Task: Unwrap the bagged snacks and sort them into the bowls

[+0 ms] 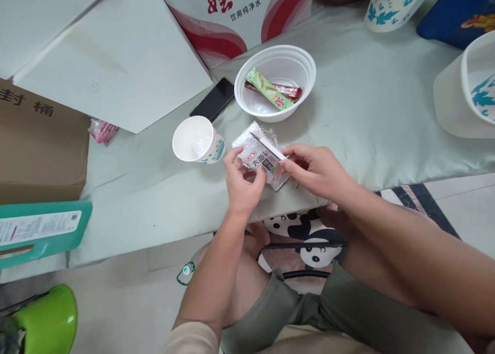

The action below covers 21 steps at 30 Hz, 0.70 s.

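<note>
A flat packet in clear, crinkled plastic with a printed label (253, 157) lies near the table's front edge. My left hand (244, 184) is closed on the packet's near left side, thumb on its face. My right hand (317, 171) pinches a slim white tool with a dark pointed tip (274, 148), held slanting across the packet; whether it is a pen or a craft knife I cannot tell. Just behind the packet stands a white bowl (247, 109) holding a green wrapped snack stick (270, 89) and a red one (292, 91). Left of my hands is a paper cup (214, 148).
A black phone (212, 100) lies beside the bowl. Behind stands a white carton with red print (235, 21). At the left are a brown box (42, 147) and a green-handled item (79, 230). Large paper buckets (450, 96) stand at the right; a green bin (52, 318) is below.
</note>
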Motion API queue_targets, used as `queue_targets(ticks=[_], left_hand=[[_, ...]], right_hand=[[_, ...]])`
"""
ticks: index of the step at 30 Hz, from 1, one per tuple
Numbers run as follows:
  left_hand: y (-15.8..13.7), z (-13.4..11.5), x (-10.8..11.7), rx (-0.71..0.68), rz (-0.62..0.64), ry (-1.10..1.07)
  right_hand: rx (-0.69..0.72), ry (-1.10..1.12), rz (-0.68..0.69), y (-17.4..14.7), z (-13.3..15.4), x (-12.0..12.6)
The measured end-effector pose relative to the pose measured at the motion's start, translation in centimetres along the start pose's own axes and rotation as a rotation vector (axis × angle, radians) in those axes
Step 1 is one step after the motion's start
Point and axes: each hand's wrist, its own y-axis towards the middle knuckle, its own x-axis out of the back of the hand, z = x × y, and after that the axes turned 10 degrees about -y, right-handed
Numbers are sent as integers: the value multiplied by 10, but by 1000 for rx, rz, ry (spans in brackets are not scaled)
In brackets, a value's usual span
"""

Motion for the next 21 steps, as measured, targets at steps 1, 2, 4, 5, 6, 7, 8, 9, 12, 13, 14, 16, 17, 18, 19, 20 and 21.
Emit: queue_targets(ticks=[1,2,4,5,6,7,8,9,12,13,14,16,17,18,19,20,21], left_hand=[[0,-2,0,6,-11,-6],[1,-4,-1,18,-26,-17],[2,-7,0,58,-61,-51],[3,-9,1,83,-80,-69],[4,-10,2,107,-103,-88],[4,-11,3,130,-127,-106],[5,-11,4,153,-150,-127],[6,-12,4,176,-171,-148],[5,-13,2,236,-205,-212],[5,-13,1,254,-204,-222],[3,-14,0,270,-200,-216],[1,-17,0,292,-171,-116],[-1,-19,1,298,-142,-17],[-3,-21,3,301,-102,103],[-4,-24,6,304,-57,231],[-5,-26,9,311,-13,354],[-6,-29,12,321,24,458]], right_hand=[[-9,-19,5,2,1,-1],[-18,-46,14,3,3,-1],[-38,-132,46,2,4,1],[-48,-191,69,0,4,3],[-60,-259,93,-4,4,6],[-75,-330,117,-8,3,9],[-90,-399,143,-14,1,13],[-102,-460,170,-20,-1,17],[-135,-583,251,-41,-9,31],[-147,-607,272,-48,-12,37],[-159,-627,280,-54,-16,44],[-177,-651,248,-63,-23,56],[-186,-659,204,-65,-27,63],[-197,-668,143,-67,-32,68],[-213,-678,73,-67,-37,73],[-232,-691,0,-66,-42,77],[-247,-710,-72,-64,-47,80]])
